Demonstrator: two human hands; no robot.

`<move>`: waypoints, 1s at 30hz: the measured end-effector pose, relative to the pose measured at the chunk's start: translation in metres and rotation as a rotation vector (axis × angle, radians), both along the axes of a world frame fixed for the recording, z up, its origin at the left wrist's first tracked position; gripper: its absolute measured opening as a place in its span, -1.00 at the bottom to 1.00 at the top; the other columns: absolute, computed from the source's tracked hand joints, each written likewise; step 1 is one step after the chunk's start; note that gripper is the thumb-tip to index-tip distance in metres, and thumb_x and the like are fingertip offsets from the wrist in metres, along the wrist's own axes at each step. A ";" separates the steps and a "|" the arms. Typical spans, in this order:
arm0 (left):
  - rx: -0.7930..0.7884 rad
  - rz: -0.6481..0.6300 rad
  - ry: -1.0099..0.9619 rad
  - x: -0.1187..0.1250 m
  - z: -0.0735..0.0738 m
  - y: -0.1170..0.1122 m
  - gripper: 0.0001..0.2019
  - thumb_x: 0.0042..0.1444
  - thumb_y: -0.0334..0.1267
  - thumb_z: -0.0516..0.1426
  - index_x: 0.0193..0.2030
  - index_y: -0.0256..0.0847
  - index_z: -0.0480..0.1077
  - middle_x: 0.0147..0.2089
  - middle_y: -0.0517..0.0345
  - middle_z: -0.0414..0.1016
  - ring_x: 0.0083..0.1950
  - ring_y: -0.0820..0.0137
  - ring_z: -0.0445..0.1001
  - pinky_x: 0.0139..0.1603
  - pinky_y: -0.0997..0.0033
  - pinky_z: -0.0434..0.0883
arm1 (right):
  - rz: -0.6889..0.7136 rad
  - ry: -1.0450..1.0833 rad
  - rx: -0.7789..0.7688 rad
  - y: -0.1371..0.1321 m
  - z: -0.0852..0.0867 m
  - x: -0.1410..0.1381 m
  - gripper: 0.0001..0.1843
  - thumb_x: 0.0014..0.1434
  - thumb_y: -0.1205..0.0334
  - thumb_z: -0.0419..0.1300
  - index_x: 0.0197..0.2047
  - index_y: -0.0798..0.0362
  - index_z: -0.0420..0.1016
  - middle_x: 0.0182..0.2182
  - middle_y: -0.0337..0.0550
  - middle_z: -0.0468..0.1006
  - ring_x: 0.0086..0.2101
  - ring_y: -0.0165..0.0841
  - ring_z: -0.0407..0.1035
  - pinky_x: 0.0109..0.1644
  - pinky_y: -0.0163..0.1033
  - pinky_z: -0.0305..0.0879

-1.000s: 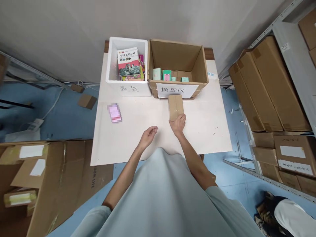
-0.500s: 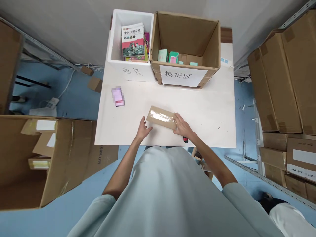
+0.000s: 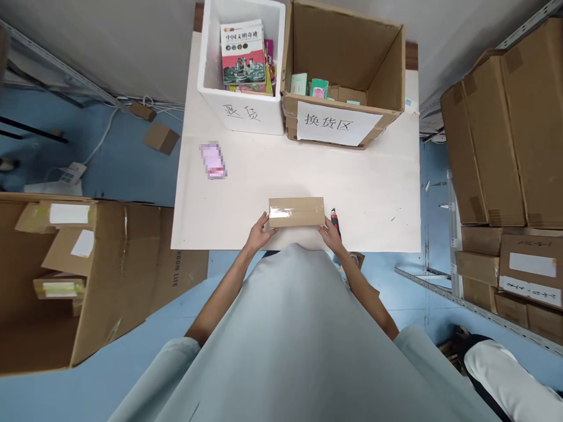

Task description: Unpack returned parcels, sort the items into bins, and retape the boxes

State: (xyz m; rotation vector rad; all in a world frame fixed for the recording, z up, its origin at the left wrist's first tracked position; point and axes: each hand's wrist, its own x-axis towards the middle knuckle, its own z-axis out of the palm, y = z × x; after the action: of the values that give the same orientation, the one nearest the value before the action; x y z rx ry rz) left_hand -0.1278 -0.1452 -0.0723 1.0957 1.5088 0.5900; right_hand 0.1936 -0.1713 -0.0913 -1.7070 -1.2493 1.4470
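A small brown cardboard box (image 3: 296,211) with shiny clear tape is held between both hands at the front of the white table (image 3: 246,176). My left hand (image 3: 260,233) grips its left end, with fingers behind and thumb in front. At the right end, my right hand (image 3: 329,233) is closed on the box in the same way. Just beyond the right hand lies a red and black utility knife (image 3: 335,223). A pixelated pink-purple item (image 3: 213,160) rests at the left of the table.
At the back stand a white foam box (image 3: 246,120) with books (image 3: 243,53) and an open cardboard carton (image 3: 347,35) with small green boxes. A big open carton (image 3: 118,281) is at the left. Stacked cartons (image 3: 505,140) fill the right, and a person's white sleeve (image 3: 505,369) shows lower right.
The small box has turned level and come closer to my body. My left hand, apart from it before, now grips its left end. The utility knife shows more fully.
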 end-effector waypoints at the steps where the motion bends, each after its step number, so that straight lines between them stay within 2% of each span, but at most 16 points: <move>1: 0.005 0.007 0.021 -0.002 0.002 -0.003 -0.12 0.04 0.14 0.46 0.48 -0.17 0.54 0.74 -0.33 0.21 0.79 -0.19 0.14 0.73 -0.20 0.20 | -0.017 -0.004 0.021 -0.001 0.001 0.000 -0.19 0.47 -0.15 0.23 0.64 0.02 0.35 0.59 0.19 0.40 0.54 -0.08 0.34 0.61 0.15 0.33; 2: 0.004 0.018 0.036 -0.003 0.005 -0.006 -0.14 0.06 0.19 0.46 0.46 -0.17 0.57 0.76 -0.30 0.17 0.80 -0.16 0.11 0.75 -0.13 0.18 | -0.034 -0.009 0.042 -0.001 0.003 0.000 -0.20 0.47 -0.20 0.23 0.61 0.01 0.40 0.56 0.18 0.46 0.52 -0.06 0.38 0.61 0.17 0.33; 4: 0.015 0.053 0.051 -0.007 0.010 -0.010 -0.21 0.15 0.25 0.43 0.42 -0.17 0.63 0.77 -0.25 0.18 0.78 -0.11 0.17 0.71 0.00 0.26 | -0.075 -0.025 0.072 0.000 0.005 0.001 -0.19 0.47 -0.31 0.24 0.56 0.01 0.47 0.48 0.20 0.55 0.47 -0.01 0.45 0.61 0.19 0.34; 8: -0.028 0.157 0.190 -0.014 0.009 -0.005 -0.36 0.30 0.31 0.33 0.19 -0.22 0.76 0.64 -0.24 0.43 0.63 -0.14 0.44 0.60 0.04 0.42 | -0.132 -0.089 0.057 0.007 0.003 -0.006 -0.12 0.41 -0.47 0.27 0.48 0.04 0.58 0.34 0.21 0.68 0.36 0.07 0.57 0.56 0.22 0.42; 11: -0.124 0.152 0.291 -0.022 -0.002 0.007 -0.44 0.37 0.27 0.24 0.07 -0.20 0.77 0.46 -0.19 0.64 0.51 -0.18 0.56 0.54 -0.02 0.44 | -0.095 -0.113 0.022 0.013 -0.004 -0.015 -0.17 0.40 -0.45 0.29 0.40 0.04 0.64 0.27 0.19 0.74 0.32 0.07 0.60 0.57 0.24 0.41; 13: -0.140 0.109 0.267 -0.027 -0.011 0.011 -0.46 0.42 0.23 0.18 0.11 -0.19 0.74 0.35 -0.14 0.72 0.42 -0.14 0.62 0.46 0.00 0.48 | -0.063 -0.089 0.007 0.013 -0.009 -0.019 -0.21 0.43 -0.41 0.29 0.39 0.05 0.64 0.29 0.19 0.73 0.35 0.06 0.58 0.59 0.22 0.40; 15: -0.119 0.088 0.209 -0.032 -0.019 0.008 -0.43 0.46 0.22 0.10 0.18 -0.19 0.69 0.32 -0.12 0.74 0.38 -0.07 0.63 0.42 0.06 0.51 | -0.049 -0.057 -0.011 0.008 -0.013 -0.020 -0.25 0.45 -0.36 0.27 0.41 0.05 0.62 0.33 0.19 0.71 0.38 0.01 0.55 0.59 0.18 0.39; 18: -0.123 0.124 0.077 -0.038 -0.030 -0.009 -0.32 0.51 0.26 -0.06 0.25 -0.24 0.64 0.34 -0.19 0.71 0.34 0.01 0.65 0.38 0.06 0.56 | -0.057 -0.070 -0.068 -0.006 -0.017 -0.017 -0.33 0.48 -0.26 0.24 0.41 0.02 0.61 0.35 0.17 0.69 0.38 -0.03 0.55 0.57 0.17 0.41; 20: -0.158 0.151 0.014 -0.042 -0.036 -0.024 -0.30 0.49 0.23 -0.09 0.28 -0.27 0.61 0.34 -0.24 0.70 0.30 0.03 0.68 0.37 0.02 0.59 | -0.058 -0.095 -0.109 -0.016 -0.019 -0.017 -0.42 0.46 -0.18 0.25 0.34 0.01 0.66 0.31 0.17 0.72 0.35 -0.02 0.58 0.54 0.20 0.44; 24: -0.208 0.135 0.041 -0.049 -0.040 -0.046 -0.42 0.26 0.04 0.12 0.24 -0.25 0.66 0.29 -0.21 0.74 0.30 -0.01 0.69 0.44 -0.09 0.57 | -0.026 -0.090 -0.149 -0.031 -0.022 -0.024 -0.55 0.38 -0.04 0.30 0.17 0.01 0.77 0.18 0.11 0.80 0.21 0.01 0.66 0.44 0.25 0.53; 27: -0.204 0.091 0.032 -0.054 -0.037 -0.049 -0.51 0.12 -0.10 0.19 0.12 -0.19 0.74 0.23 -0.12 0.78 0.34 -0.06 0.67 0.52 -0.13 0.51 | -0.020 -0.080 -0.147 -0.035 -0.021 -0.027 -0.57 0.32 0.00 0.34 0.15 -0.01 0.79 0.13 0.06 0.82 0.18 0.00 0.67 0.41 0.24 0.56; 30: -0.182 0.069 0.030 -0.058 -0.029 -0.042 -0.57 0.09 -0.15 0.22 0.03 -0.17 0.77 0.32 -0.09 0.74 0.47 -0.07 0.59 0.62 -0.09 0.43 | -0.023 -0.070 -0.118 -0.031 -0.015 -0.022 -0.55 0.29 -0.05 0.38 0.13 -0.01 0.81 0.15 0.06 0.80 0.20 0.01 0.65 0.41 0.22 0.57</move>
State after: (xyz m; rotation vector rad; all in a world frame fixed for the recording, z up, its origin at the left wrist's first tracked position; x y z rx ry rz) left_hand -0.1856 -0.1875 -0.1013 0.9190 1.5984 0.4749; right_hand 0.1716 -0.2019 -0.1065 -1.8580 -1.1969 1.4852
